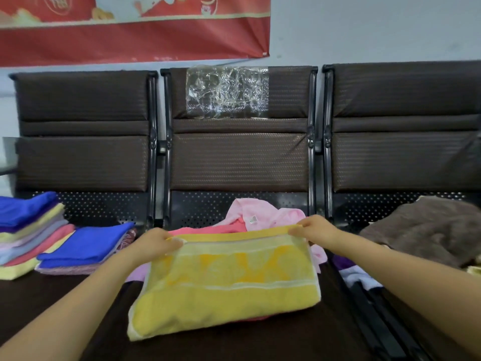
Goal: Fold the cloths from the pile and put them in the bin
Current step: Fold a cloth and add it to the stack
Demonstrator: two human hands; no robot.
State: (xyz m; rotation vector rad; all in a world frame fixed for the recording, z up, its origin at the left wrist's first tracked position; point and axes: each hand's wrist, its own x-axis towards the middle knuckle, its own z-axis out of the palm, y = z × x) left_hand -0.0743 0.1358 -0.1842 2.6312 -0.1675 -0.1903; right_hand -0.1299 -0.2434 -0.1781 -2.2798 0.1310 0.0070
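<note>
Towel (223, 282), yellow, folded, lies on the middle seat (234, 345) of a brown bench, over a heap of pink and red cloths (250, 217). Left hand (156, 246) pinches its far left corner, fingers curled on the edge; right hand (312, 227) pinches the far right corner likewise. Folded stacks (39, 235) sit on the left seat, brown cloth (429, 230) on the right.

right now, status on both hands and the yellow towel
Left hand and right hand each pinch a far corner of the yellow towel. Towel partly folded, lying over pink cloths. No bin in view.
</note>
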